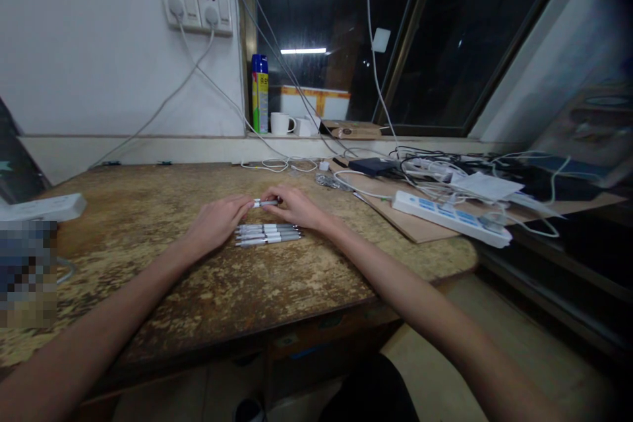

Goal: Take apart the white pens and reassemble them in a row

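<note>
Both of my hands meet over the middle of a worn wooden table (pixel 148 264). My left hand (pixel 217 219) and my right hand (pixel 293 206) pinch the two ends of one silver-white pen (pixel 266 202), held level just above the table. Right below it, several similar pens (pixel 267 235) lie side by side in a neat row, pointing left to right. My fingers are closed around the held pen's ends.
A white power strip (pixel 452 217) on cardboard and a tangle of cables (pixel 445 171) crowd the table's right. Another white strip (pixel 42 206) lies at the left edge. A spray can (pixel 260 93) and a mug (pixel 281 123) stand on the window sill.
</note>
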`<state>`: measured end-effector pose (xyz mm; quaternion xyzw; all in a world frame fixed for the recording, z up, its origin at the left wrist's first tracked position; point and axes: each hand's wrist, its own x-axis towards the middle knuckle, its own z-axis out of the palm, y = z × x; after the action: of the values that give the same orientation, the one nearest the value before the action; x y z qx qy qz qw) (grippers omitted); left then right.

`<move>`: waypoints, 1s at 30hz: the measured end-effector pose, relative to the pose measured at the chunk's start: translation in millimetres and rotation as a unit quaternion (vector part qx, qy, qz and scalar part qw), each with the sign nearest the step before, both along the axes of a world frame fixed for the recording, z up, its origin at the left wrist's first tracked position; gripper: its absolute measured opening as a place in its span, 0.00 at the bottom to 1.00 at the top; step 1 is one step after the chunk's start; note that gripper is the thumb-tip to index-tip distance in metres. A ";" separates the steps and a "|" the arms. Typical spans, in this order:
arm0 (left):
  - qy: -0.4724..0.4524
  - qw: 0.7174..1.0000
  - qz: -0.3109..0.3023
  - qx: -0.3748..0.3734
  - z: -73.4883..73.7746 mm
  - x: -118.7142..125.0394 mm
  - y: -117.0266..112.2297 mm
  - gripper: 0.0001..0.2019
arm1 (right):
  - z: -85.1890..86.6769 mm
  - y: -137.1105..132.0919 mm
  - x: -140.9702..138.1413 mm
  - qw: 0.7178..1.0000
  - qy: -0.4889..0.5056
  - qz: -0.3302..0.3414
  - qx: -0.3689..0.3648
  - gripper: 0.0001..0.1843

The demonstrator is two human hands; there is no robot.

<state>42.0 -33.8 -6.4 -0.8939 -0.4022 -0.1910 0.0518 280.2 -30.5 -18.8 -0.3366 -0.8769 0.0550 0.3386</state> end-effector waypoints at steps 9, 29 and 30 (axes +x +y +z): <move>0.007 1.000 0.004 -0.013 -1.7 -1.5 0.0 0.23 | -2.2 0.5 0.1 1.000 0.002 0.014 -0.010 0.10; -0.035 0.998 -0.029 -0.034 -4.7 -4.1 3.4 0.23 | -4.7 -4.4 -8.2 0.998 -0.022 -0.012 -0.055 0.17; -0.036 0.998 -0.030 -0.034 -5.1 -4.8 3.3 0.23 | -4.9 -4.7 -8.8 0.998 -0.019 -0.012 -0.056 0.17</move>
<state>37.2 -30.5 -11.5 -0.8995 -0.3827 -0.2109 0.0007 271.4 -35.2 -23.6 -0.3667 -0.8744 0.0931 0.3038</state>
